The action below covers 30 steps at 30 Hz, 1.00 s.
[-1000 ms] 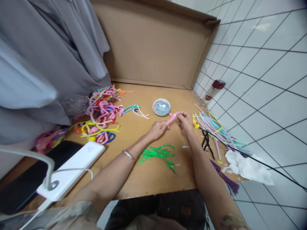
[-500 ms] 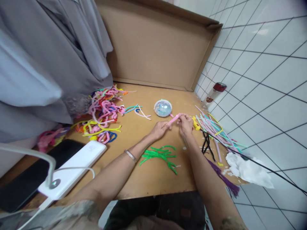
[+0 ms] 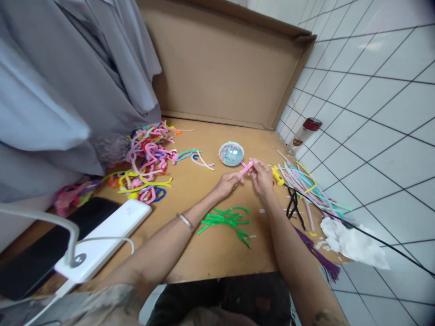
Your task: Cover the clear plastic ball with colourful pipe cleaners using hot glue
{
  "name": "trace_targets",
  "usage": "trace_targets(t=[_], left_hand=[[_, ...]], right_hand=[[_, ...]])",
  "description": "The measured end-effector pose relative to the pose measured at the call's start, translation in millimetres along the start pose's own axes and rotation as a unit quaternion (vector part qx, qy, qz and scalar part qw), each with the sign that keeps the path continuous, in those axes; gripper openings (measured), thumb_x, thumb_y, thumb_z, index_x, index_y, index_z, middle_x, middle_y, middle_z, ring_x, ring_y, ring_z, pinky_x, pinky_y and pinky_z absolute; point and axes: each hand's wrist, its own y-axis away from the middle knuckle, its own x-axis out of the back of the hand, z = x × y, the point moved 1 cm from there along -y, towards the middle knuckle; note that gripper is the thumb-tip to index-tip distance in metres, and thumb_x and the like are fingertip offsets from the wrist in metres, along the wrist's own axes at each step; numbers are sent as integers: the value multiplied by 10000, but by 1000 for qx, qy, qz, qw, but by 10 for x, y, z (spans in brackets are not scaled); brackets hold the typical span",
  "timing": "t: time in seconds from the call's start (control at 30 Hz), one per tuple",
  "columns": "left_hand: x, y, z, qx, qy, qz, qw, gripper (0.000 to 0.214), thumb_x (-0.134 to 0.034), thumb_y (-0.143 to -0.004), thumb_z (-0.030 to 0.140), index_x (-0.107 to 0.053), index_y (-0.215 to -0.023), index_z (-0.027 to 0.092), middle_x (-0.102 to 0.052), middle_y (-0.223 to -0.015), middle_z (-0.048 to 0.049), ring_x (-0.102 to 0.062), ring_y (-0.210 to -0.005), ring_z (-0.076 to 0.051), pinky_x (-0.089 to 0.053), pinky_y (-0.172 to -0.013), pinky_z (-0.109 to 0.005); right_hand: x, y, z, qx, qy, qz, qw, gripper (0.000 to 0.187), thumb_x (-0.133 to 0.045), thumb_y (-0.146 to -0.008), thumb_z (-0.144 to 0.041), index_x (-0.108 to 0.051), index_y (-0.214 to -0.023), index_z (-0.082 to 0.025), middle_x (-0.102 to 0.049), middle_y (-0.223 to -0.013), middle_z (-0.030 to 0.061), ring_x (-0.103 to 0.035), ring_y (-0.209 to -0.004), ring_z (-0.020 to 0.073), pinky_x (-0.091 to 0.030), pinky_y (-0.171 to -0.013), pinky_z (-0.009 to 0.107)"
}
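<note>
Both hands pinch one short pink pipe cleaner [image 3: 245, 168] above the wooden table [image 3: 204, 253]. My left hand [image 3: 227, 183] grips its lower left end and my right hand [image 3: 261, 175] grips its upper right end, fingers closed. A clear round ball [image 3: 231, 153] with glittery filling lies just behind the hands. Green pipe cleaners [image 3: 226, 220] lie on the table between my forearms. A silver bangle [image 3: 185, 221] sits on my left wrist.
A tangled heap of coloured pipe cleaners [image 3: 146, 158] lies left, straight pastel ones [image 3: 306, 185] and a yellow tool [image 3: 277, 175] right. A white power bank [image 3: 102, 240] and black phone [image 3: 37, 258] sit near left. Cardboard wall [image 3: 224, 68] behind, a jar [image 3: 304, 131], white tissue [image 3: 353, 242], grey cloth [image 3: 68, 90].
The hands stay almost in place while working the pink pipe cleaner; it looks a little shorter between the fingers. The view shifted slightly.
</note>
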Motion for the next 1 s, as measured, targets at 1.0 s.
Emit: trace_targets(t=[1.0], left_hand=[[57, -28, 107, 118, 146, -90, 978, 658, -438, -842, 725, -649, -877, 103, -319, -420, 88, -211, -341, -52, -166, -380, -205]], right_hand=[[-3, 0, -5, -50, -42, -7, 998, 190, -735, -809, -297, -627, -700, -185, -553, -532, -67, -484, -456, 50, -417, -454, 158]])
